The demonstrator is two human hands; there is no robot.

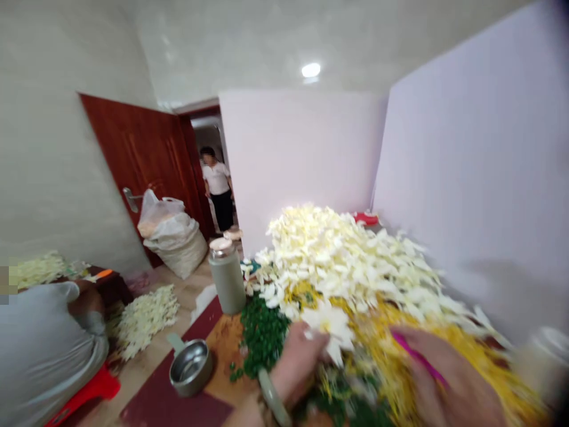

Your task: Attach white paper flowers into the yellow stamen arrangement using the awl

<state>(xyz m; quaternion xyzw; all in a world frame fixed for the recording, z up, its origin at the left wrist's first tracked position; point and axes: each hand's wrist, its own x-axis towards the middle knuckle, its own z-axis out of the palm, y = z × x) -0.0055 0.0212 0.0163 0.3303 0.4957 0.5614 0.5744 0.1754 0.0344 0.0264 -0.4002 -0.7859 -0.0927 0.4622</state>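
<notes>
My left hand (302,356), with a pale bangle at the wrist, pinches a white flower (329,326) with a yellowish centre. To the right, my right hand (444,373) is closed around a thin magenta tool (418,359); its far end is hidden by the hand. Beneath and between the hands lie yellow strands (382,344) and green pieces. Small dark green pieces (262,332) are heaped left of my left hand. Behind both hands rises a large pile of white flowers (338,255).
A grey-green bottle (227,281) and a metal cup (191,365) stand at the table's left side. A seated person (48,350) is at far left, near more petals (146,317). Sacks (178,237) lean by the door (142,148); another person (217,184) stands in the doorway.
</notes>
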